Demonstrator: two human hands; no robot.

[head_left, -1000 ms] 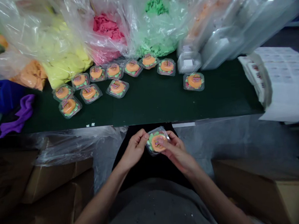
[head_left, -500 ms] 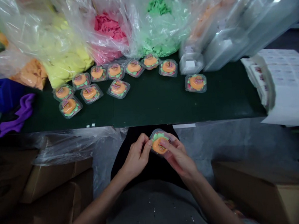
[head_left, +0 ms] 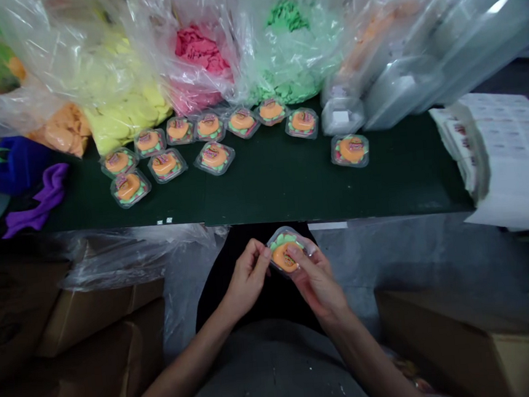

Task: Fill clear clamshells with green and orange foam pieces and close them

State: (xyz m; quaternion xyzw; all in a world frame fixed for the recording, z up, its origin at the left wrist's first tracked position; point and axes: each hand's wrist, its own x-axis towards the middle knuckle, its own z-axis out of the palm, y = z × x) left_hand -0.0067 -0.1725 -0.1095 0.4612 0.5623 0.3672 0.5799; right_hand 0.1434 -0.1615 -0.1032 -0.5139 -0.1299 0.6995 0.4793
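Above my lap, just in front of the table edge, I hold a clear plastic container (head_left: pixel 283 246) with an orange, burger-like piece and green bits inside. My right hand (head_left: pixel 316 277) grips its right side, thumb over the orange top, where a printed label shows. At the container's left edge, my left hand (head_left: pixel 251 274) is closed in a pinch, thumb against fingers. Whether those fingertips hold the rim or some small thing is hidden. Several similar filled containers (head_left: pixel 214 158) sit on the dark green table (head_left: pixel 255 193), one (head_left: pixel 350 150) apart at the right.
Plastic bags of yellow (head_left: pixel 122 112), pink (head_left: pixel 200 53) and green pieces (head_left: pixel 289 60) line the back. Stacked clear containers (head_left: pixel 398 91) stand right, beside label sheets (head_left: pixel 520 151). A purple cloth (head_left: pixel 40 202) lies left. Cardboard boxes (head_left: pixel 102 355) flank me below.
The view has shifted slightly, so the table items appear a little farther right. Both hands keep hold around the same container, with hardly any change in grip.
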